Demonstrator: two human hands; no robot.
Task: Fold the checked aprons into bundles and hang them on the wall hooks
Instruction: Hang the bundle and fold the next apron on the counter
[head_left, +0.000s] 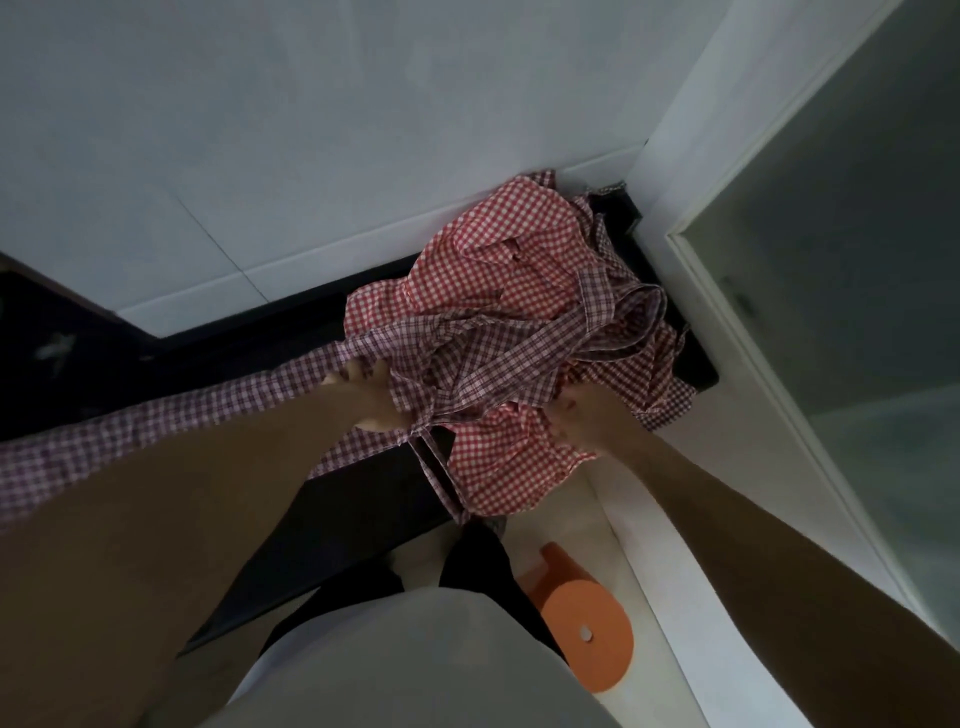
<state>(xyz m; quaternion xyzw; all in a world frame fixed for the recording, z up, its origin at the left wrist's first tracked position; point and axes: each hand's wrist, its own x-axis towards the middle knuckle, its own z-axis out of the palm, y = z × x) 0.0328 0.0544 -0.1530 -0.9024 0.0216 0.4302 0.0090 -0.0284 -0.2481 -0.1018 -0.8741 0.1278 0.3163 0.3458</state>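
On the dark counter (270, 332), both hands, left (370, 397) and right (582, 415), grip one tangled apron (498, 358); pulling could drag the red apron (498, 234) off.

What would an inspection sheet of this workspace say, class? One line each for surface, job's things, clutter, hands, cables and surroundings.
Surface: dark counter in a corner, partly covered by cloth.
Job's things: red checked apron and purple checked apron heaped together, unfolded, straps tangled; red cloth hangs over the counter edge.
Clutter: orange stool on the floor below.
Hands: left hand grips purple checked cloth; right hand has its fingers in the heap, grip unclear.
Cables: nothing seen.
Surroundings: white tiled wall behind; pale door frame on the right; no hooks visible.
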